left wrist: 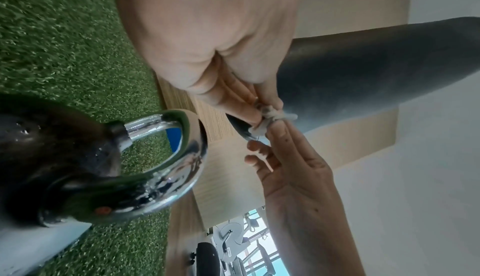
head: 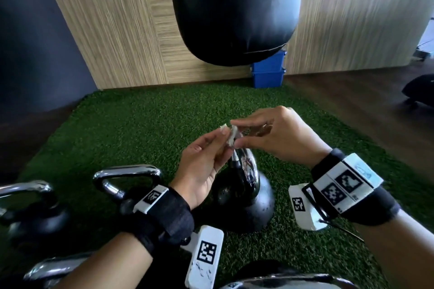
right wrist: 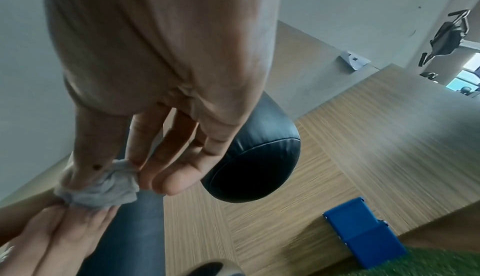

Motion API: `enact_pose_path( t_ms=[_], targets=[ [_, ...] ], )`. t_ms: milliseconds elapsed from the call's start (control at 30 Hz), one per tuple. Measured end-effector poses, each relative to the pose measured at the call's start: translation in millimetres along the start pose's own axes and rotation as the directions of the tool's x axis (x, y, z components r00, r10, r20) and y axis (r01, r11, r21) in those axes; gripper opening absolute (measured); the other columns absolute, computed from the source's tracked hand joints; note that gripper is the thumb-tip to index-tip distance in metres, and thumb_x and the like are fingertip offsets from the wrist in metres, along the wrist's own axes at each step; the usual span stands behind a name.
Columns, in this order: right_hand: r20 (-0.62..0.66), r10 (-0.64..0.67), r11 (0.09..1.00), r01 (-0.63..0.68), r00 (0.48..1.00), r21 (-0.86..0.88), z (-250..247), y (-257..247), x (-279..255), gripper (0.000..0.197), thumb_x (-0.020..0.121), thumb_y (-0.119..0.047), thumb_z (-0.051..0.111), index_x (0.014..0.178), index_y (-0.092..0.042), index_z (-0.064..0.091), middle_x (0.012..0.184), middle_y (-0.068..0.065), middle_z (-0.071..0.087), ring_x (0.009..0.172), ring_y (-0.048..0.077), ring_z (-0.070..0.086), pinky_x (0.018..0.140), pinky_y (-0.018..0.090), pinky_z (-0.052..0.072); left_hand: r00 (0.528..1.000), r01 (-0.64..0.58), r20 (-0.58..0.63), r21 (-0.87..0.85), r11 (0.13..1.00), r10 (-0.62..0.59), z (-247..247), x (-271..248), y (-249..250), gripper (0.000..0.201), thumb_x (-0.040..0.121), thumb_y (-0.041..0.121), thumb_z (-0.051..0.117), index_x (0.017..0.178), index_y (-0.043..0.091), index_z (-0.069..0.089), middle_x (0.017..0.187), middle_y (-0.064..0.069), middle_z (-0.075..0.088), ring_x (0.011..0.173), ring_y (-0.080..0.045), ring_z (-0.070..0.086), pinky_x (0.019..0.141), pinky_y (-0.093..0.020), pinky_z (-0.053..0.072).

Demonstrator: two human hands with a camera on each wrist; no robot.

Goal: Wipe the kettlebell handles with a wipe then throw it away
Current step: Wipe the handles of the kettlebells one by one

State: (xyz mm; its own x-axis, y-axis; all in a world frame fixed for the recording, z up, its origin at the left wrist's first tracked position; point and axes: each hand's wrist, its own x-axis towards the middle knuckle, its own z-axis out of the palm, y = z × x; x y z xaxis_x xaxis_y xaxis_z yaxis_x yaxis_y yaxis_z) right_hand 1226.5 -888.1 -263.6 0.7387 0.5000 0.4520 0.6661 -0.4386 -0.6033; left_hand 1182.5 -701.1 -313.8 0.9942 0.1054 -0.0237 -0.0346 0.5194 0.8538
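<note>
Each wrist carries a black fabric strap [head: 162, 214] with white camera blocks [head: 204, 257] bearing black-and-white square code markers; a thin black cable [head: 340, 227] runs from the right wrist strap [head: 366, 206]; forearms bare

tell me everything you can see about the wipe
The wipe is a small white to pale grey wad, crumpled and wrinkled, soft like thin cloth or tissue. It is held in the air between both hands, above the chrome handle of a black kettlebell without touching it. The left hand pinches one side and the right hand pinches the other, thumb and fingers closed on it. Whether it is damp cannot be told.
</note>
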Motion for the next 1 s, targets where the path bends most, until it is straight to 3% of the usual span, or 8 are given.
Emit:
enact_pose_path(
  t_ms=[200,333,500,567,667,767,867,1000],
  targets=[
    [-0.145,-0.036,0.999,0.037,0.989,0.003,2,3,-9,0.035,0.071,-0.04,0.086,0.104,-0.028,0.08,0.092,-0.014,0.076,0.077,0.0,0.07,0.07,0.024,0.059,1.0,-0.003,0.009,0.153,0.988,0.001,14,2,-5,0.027,0.065,0.038,0.083,0.08,0.016,0.08,0.082,-0.002,0.077,0.07,-0.007,0.072,0.066,-0.019,0.059],
    [-0.204,-0.042,0.999,0.04,0.978,-0.013,7,10,-14,0.016,0.075,-0.034,0.086,0.089,-0.028,0.081,0.079,-0.013,0.073,0.072,0.003,0.069,0.068,0.027,0.058,0.999,-0.022,0.054,0.269,0.963,0.008,13,3,-8,0.035,0.089,0.045,0.066,0.093,0.012,0.078,0.086,-0.009,0.077,0.078,-0.016,0.074,0.074,-0.026,0.062],
    [-0.206,0.034,0.996,-0.016,0.978,0.086,1,30,-23,0.018,0.074,-0.03,0.088,0.09,-0.027,0.081,0.083,-0.015,0.076,0.074,0.0,0.071,0.071,0.022,0.061,0.998,-0.01,0.058,0.475,0.88,-0.02,-2,5,-14,0.021,0.097,0.014,0.06,0.114,0.017,0.071,0.102,-0.007,0.08,0.091,-0.017,0.075,0.082,-0.032,0.058],
    [-0.196,0.089,0.988,-0.061,0.976,0.144,-2,43,-26,0.016,0.075,-0.027,0.088,0.089,-0.027,0.081,0.085,-0.014,0.077,0.076,0.004,0.073,0.075,0.028,0.063,0.998,0.019,-0.056,0.684,0.729,0.026,-15,9,-26,0.047,0.08,0.009,0.067,0.124,0.024,0.061,0.109,0.002,0.078,0.094,-0.009,0.071,0.075,-0.028,0.054],
    [-0.171,0.195,0.968,-0.161,0.966,0.194,-1,66,-28,0.016,0.076,-0.025,0.087,0.09,-0.026,0.08,0.087,-0.012,0.078,0.081,0.009,0.075,0.08,0.035,0.062,0.991,0.079,-0.042,0.951,0.3,-0.128,-34,4,-56,0.11,0.06,0.028,0.088,0.153,0.026,0.031,0.149,0.002,0.052,0.124,-0.012,0.054,0.101,-0.029,0.047],
    [-0.158,0.287,0.952,-0.263,0.945,0.155,8,88,-29,0.016,0.073,-0.026,0.088,0.086,-0.031,0.08,0.08,-0.018,0.077,0.073,0.0,0.073,0.068,0.02,0.059,0.989,-0.047,0.046,0.999,-0.005,-0.141,-36,5,-93,0.141,0.054,0.065,0.086,0.16,0.022,0.005,0.163,-0.004,0.029,0.147,-0.027,0.037,0.117,-0.034,0.033],
    [-0.159,0.327,0.945,-0.326,0.932,0.032,20,104,-31,0.012,0.071,-0.029,0.088,0.077,-0.035,0.08,0.073,-0.026,0.073,0.06,-0.01,0.065,0.057,0.01,0.049,0.994,0.013,-0.021,0.997,-0.076,-0.105,-29,21,-117,0.153,0.05,0.095,0.062,0.161,0.02,-0.011,0.171,-0.013,-0.002,0.157,-0.039,0.007,0.125,-0.053,0.021],
    [-0.115,0.415,0.908,-0.403,0.903,0.111,32,121,-31,0.008,0.075,-0.028,0.086,0.078,-0.031,0.078,0.077,-0.016,0.076,0.061,0.01,0.072,0.062,0.036,0.064,0.995,-0.088,0.083,0.992,-0.095,-0.06,-37,36,-134,0.128,0.074,0.08,0.052,0.161,0.01,-0.01,0.171,-0.015,0.004,0.158,-0.036,0.005,0.126,-0.059,0.014]
  ],
)
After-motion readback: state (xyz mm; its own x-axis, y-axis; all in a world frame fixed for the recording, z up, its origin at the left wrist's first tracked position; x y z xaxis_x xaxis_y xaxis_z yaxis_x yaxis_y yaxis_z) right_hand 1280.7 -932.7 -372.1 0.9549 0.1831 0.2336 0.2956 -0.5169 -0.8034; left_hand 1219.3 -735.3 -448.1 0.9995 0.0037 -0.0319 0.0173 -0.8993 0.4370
